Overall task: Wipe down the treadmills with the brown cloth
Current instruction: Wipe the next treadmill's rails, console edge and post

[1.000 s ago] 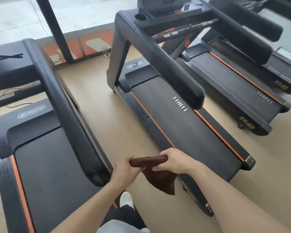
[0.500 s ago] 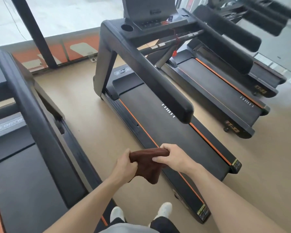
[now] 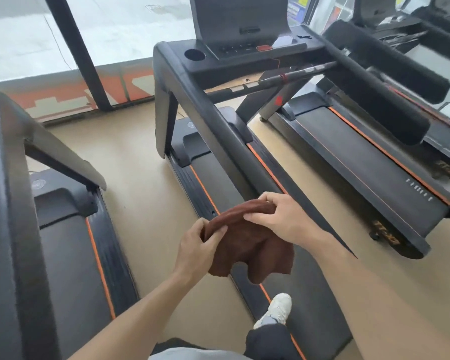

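Head view: brown cloth (image 3: 247, 245) held in the air over the middle treadmill (image 3: 218, 141). Left hand (image 3: 196, 246) and right hand (image 3: 281, 216) each pinch its rolled top edge. Soft, light, floppy; best bunched in one palm.

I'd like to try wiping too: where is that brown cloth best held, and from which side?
Probably by its rolled top edge, where the left hand and right hand pinch the cloth now. Come from above and close the grip across the roll: it is the thick, bunched part, while the rest hangs limp below.
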`<move>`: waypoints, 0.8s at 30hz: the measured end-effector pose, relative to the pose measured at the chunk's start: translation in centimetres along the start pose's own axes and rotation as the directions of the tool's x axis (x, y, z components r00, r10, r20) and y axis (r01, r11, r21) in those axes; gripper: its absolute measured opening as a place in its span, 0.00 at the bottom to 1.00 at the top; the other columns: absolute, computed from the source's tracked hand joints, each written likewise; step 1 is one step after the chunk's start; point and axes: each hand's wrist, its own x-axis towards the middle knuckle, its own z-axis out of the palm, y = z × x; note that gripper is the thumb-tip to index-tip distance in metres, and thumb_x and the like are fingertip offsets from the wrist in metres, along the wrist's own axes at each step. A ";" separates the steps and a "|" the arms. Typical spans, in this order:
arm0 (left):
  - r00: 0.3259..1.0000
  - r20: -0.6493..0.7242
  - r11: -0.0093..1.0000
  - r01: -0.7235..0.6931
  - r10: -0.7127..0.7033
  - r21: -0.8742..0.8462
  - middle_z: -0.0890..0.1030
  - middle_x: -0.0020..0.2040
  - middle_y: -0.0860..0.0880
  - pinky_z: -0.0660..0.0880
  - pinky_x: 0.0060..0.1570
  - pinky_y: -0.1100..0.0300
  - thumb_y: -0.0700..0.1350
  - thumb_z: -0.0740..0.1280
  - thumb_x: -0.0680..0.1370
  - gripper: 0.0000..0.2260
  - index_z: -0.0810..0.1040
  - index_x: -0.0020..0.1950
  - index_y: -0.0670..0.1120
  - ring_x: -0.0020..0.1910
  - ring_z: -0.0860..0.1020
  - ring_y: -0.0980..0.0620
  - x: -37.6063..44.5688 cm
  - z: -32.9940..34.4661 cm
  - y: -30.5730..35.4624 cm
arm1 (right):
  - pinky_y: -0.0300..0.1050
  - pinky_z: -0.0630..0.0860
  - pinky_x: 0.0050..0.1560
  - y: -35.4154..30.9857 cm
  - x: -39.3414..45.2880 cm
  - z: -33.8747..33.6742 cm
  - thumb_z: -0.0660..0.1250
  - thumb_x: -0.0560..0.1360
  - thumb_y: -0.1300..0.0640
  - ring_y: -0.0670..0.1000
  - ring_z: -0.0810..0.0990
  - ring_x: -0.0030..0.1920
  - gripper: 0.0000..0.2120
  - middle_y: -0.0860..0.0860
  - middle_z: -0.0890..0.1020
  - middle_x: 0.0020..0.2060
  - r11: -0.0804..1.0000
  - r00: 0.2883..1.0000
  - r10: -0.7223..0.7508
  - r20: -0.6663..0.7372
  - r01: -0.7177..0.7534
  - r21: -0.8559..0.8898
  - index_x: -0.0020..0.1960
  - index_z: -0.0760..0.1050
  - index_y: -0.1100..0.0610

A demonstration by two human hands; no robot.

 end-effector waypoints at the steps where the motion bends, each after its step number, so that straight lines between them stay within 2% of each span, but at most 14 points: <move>1: 1.000 -0.024 1.000 0.004 -0.004 -0.001 0.77 0.31 0.54 0.72 0.35 0.54 0.52 0.73 0.78 0.15 0.75 0.38 0.45 0.32 0.73 0.54 0.4 1.5 0.9 | 0.33 0.74 0.39 0.3 0.8 -1.7 0.77 0.72 0.44 0.42 0.82 0.40 0.11 0.43 0.84 0.38 1.000 0.999 -0.018 0.035 0.018 -0.016 0.43 0.80 0.50; 4: 0.998 -0.061 1.000 0.019 -0.019 0.004 0.82 0.37 0.46 0.77 0.40 0.46 0.53 0.74 0.77 0.14 0.80 0.42 0.43 0.39 0.80 0.46 1.1 5.2 3.7 | 0.35 0.76 0.39 1.0 2.7 -6.7 0.76 0.73 0.40 0.41 0.83 0.41 0.11 0.41 0.84 0.38 0.998 0.981 -0.022 0.192 0.034 -0.056 0.43 0.80 0.47; 8: 0.996 -0.074 0.999 0.042 -0.042 0.003 0.82 0.38 0.43 0.78 0.40 0.43 0.64 0.73 0.71 0.23 0.81 0.43 0.43 0.40 0.81 0.43 1.4 8.4 8.2 | 0.36 0.75 0.36 0.9 6.0 -13.9 0.75 0.71 0.37 0.40 0.82 0.37 0.13 0.41 0.84 0.36 0.985 0.923 0.010 0.385 0.057 -0.160 0.42 0.80 0.46; 10: 0.990 -0.133 0.999 0.046 -0.047 -0.011 0.82 0.37 0.46 0.79 0.39 0.46 0.63 0.74 0.70 0.21 0.81 0.42 0.45 0.38 0.81 0.46 2.0 9.3 10.5 | 0.37 0.74 0.36 0.2 8.6 -16.3 0.75 0.70 0.36 0.39 0.81 0.36 0.13 0.40 0.83 0.35 0.971 0.909 -0.016 0.417 0.114 -0.212 0.42 0.80 0.44; 12: 0.958 -0.273 0.995 0.078 -0.092 -0.063 0.82 0.34 0.51 0.77 0.37 0.57 0.56 0.77 0.72 0.14 0.80 0.40 0.46 0.35 0.80 0.54 3.5 9.9 12.6 | 0.38 0.74 0.38 -0.8 11.6 -17.2 0.76 0.70 0.37 0.39 0.80 0.37 0.13 0.40 0.83 0.36 0.961 0.911 -0.128 0.392 0.212 -0.180 0.42 0.80 0.44; 14: 0.871 -0.468 0.989 0.116 -0.146 -0.093 0.82 0.39 0.56 0.74 0.42 0.65 0.53 0.79 0.72 0.12 0.80 0.47 0.49 0.41 0.80 0.57 5.6 10.0 13.7 | 0.39 0.75 0.49 -1.3 14.6 -16.4 0.76 0.72 0.38 0.40 0.80 0.48 0.13 0.39 0.84 0.46 0.946 0.922 -0.252 0.295 0.299 -0.127 0.52 0.80 0.42; 15: 0.807 -0.568 0.987 0.144 -0.161 -0.075 0.83 0.48 0.56 0.75 0.51 0.63 0.54 0.79 0.71 0.18 0.78 0.56 0.51 0.51 0.80 0.55 6.8 10.0 13.5 | 0.43 0.74 0.60 -1.1 16.1 -15.4 0.74 0.73 0.38 0.42 0.77 0.60 0.20 0.41 0.81 0.58 0.921 0.922 -0.294 0.253 0.344 -0.183 0.62 0.76 0.40; 16: 0.739 -0.651 0.981 0.191 -0.173 -0.044 0.80 0.61 0.53 0.71 0.63 0.58 0.55 0.78 0.72 0.26 0.73 0.67 0.53 0.62 0.76 0.52 7.7 10.2 13.1 | 0.48 0.67 0.71 -0.5 17.3 -14.2 0.71 0.75 0.38 0.47 0.69 0.71 0.28 0.45 0.74 0.70 0.892 0.923 -0.301 0.240 0.362 -0.271 0.73 0.69 0.41; 17: 0.679 -0.709 0.970 0.240 -0.191 -0.032 0.72 0.71 0.50 0.64 0.73 0.53 0.54 0.76 0.74 0.33 0.66 0.75 0.53 0.72 0.68 0.50 8.4 10.6 12.5 | 0.51 0.59 0.77 0.3 18.2 -13.0 0.68 0.77 0.38 0.51 0.60 0.77 0.34 0.48 0.65 0.77 0.885 0.931 -0.269 0.248 0.340 -0.319 0.79 0.61 0.44; 18: 0.647 -0.728 0.958 0.282 -0.228 -0.049 0.65 0.77 0.49 0.57 0.78 0.49 0.51 0.73 0.77 0.35 0.60 0.80 0.51 0.77 0.60 0.50 8.8 11.5 11.9 | 0.53 0.53 0.79 1.5 18.7 -11.7 0.66 0.79 0.38 0.52 0.53 0.80 0.37 0.51 0.58 0.81 0.907 0.941 -0.196 0.276 0.281 -0.315 0.82 0.55 0.46; 19: 0.657 -0.702 0.949 0.304 -0.274 -0.086 0.61 0.80 0.49 0.53 0.79 0.49 0.48 0.70 0.80 0.33 0.57 0.81 0.51 0.80 0.56 0.50 9.2 12.8 11.5 | 0.53 0.50 0.79 2.6 18.8 -10.5 0.63 0.80 0.37 0.53 0.50 0.81 0.39 0.52 0.54 0.82 0.937 0.941 -0.101 0.322 0.198 -0.287 0.83 0.49 0.48; 20: 0.700 -0.632 0.937 0.321 -0.332 -0.136 0.59 0.81 0.51 0.52 0.80 0.50 0.48 0.65 0.83 0.30 0.57 0.82 0.53 0.80 0.55 0.51 9.5 14.4 11.0 | 0.53 0.50 0.79 3.9 18.7 -9.5 0.61 0.81 0.36 0.53 0.49 0.82 0.40 0.51 0.51 0.83 0.962 0.924 0.006 0.383 0.098 -0.253 0.84 0.45 0.48; 22: 0.780 -0.430 0.890 0.371 -0.454 -0.266 0.59 0.81 0.54 0.54 0.79 0.53 0.52 0.55 0.86 0.23 0.55 0.81 0.59 0.81 0.57 0.52 10.2 17.8 10.2 | 0.52 0.55 0.77 5.8 18.0 -8.1 0.58 0.80 0.33 0.53 0.53 0.82 0.41 0.48 0.50 0.83 0.982 0.829 0.184 0.529 -0.127 -0.142 0.83 0.39 0.45; 24: 0.778 -0.365 0.854 0.415 -0.512 -0.313 0.61 0.81 0.55 0.56 0.75 0.58 0.55 0.49 0.87 0.22 0.55 0.82 0.58 0.80 0.60 0.52 11.5 19.2 9.9 | 0.47 0.61 0.73 6.5 17.8 -6.7 0.55 0.79 0.29 0.51 0.62 0.79 0.40 0.46 0.58 0.81 0.949 0.748 0.243 0.618 -0.317 0.009 0.82 0.40 0.40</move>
